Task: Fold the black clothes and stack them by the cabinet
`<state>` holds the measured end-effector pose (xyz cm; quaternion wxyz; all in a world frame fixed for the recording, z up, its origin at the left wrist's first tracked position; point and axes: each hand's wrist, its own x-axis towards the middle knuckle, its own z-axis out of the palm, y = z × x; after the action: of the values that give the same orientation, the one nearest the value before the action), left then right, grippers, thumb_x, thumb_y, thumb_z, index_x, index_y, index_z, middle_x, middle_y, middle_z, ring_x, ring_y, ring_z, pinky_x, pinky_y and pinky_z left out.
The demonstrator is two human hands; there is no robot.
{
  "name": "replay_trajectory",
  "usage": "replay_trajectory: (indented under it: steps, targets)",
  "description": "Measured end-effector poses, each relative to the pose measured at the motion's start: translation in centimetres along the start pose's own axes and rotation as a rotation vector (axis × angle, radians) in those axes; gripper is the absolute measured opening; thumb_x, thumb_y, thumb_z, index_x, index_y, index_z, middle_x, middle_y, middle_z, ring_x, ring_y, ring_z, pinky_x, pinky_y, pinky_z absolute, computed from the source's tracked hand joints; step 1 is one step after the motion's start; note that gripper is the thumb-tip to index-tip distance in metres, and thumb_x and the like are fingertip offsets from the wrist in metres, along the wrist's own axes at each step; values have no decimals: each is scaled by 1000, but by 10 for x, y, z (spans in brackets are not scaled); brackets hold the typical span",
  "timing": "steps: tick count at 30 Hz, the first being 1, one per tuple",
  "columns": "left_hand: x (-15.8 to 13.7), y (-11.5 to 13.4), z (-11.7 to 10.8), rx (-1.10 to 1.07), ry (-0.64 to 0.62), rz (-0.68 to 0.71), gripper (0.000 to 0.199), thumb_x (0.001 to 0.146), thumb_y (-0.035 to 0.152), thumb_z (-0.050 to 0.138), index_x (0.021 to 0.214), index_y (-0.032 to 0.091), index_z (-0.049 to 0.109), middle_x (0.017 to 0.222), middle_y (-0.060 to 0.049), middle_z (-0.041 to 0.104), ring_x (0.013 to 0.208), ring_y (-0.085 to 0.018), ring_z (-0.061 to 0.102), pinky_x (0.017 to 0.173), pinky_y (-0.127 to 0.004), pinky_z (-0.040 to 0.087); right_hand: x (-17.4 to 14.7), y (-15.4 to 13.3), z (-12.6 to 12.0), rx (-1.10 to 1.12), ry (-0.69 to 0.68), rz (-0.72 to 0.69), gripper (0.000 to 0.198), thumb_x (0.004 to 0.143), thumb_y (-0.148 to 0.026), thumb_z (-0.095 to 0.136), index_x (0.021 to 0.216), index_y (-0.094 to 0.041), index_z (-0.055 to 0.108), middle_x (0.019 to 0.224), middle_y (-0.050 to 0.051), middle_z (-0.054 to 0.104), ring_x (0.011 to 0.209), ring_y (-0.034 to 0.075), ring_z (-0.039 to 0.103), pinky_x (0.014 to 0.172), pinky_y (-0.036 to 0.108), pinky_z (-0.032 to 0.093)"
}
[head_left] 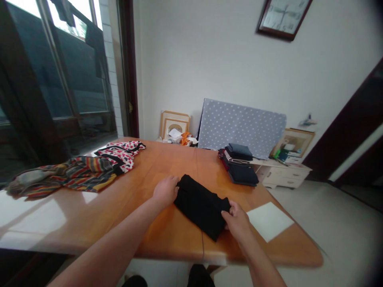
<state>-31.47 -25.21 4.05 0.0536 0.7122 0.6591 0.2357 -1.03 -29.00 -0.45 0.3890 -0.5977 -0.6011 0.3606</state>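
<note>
A folded black garment (202,205) lies on the wooden table (163,235) in front of me; its exact kind does not show. My left hand (166,191) grips its left end, fingertips tucked at the edge. At the right end, my right hand (236,219) pinches the cloth between thumb and fingers. Just right of that hand lies a flat white sheet (270,221). Beyond it stands a stack of folded clothes (241,164) in dark blue, striped and dark red.
Loose clothes, a striped garment (86,173) and a red-and-white patterned one (127,153), spread over the table's left side. A grey-blue dotted cover (241,125) stands behind the table. A low white cabinet (285,175) is at the right, beyond the edge.
</note>
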Motion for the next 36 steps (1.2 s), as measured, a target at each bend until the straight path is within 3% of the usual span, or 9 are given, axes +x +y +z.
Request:
replay_trajectory:
  steps: [4,8,13,18,23,28,32,36]
  targets:
    - [27,15,6,59,60,-13,26,87,23,54,111,23,63,117,-14,62,111,-30,56,93,-41,40,-33,6,10,79,7,137,67,79,-43,60,138,-18,39,70,-2,60,52,20,65,43,29,49]
    - [18,29,20,-71,119,36,28,90,29,54,115,21,62,117,-13,62,111,-28,56,96,-40,40,-41,6,6,-11,-11,141,59,82,-51,57,130,-18,48,64,-1,61,47,19,62,44,29,45]
    - [-15,50,37,-438,26,70,23,90,38,54,98,21,67,97,-9,68,93,-24,63,82,-34,46,-34,-9,-3,-306,100,-93,27,86,-41,54,104,-26,68,81,5,70,77,25,68,68,35,50]
    - [-27,66,38,-762,-214,-121,38,87,53,54,91,18,68,84,-7,69,76,-22,65,64,-31,46,-43,-31,12,-394,170,-406,24,88,-29,52,105,-27,70,115,9,67,106,27,63,92,42,49]
    - [-24,75,27,-962,-355,-302,54,79,69,57,84,17,67,78,-7,68,70,-21,63,55,-28,43,-62,-42,36,-367,-27,-580,28,90,-20,51,110,-28,68,129,7,64,115,26,61,98,44,47]
    - [-21,78,29,-1065,-269,-342,25,70,36,76,81,17,64,78,-7,71,74,-21,66,63,-29,48,-69,-46,44,-265,-114,-610,26,91,-24,54,113,-29,67,128,5,65,116,24,60,99,42,47]
    - [-19,69,21,-1204,-206,-413,18,69,22,70,85,16,64,81,-7,72,71,-20,67,64,-29,51,-58,-41,32,-205,-9,-568,29,95,-36,52,119,-26,64,124,7,66,116,23,60,99,38,47]
    - [-37,36,-10,-1263,-86,-446,29,69,25,69,96,17,66,87,-6,74,77,-22,70,68,-29,54,-41,-26,15,-359,151,-472,30,97,-40,47,113,-23,66,118,8,68,111,23,61,98,38,46]
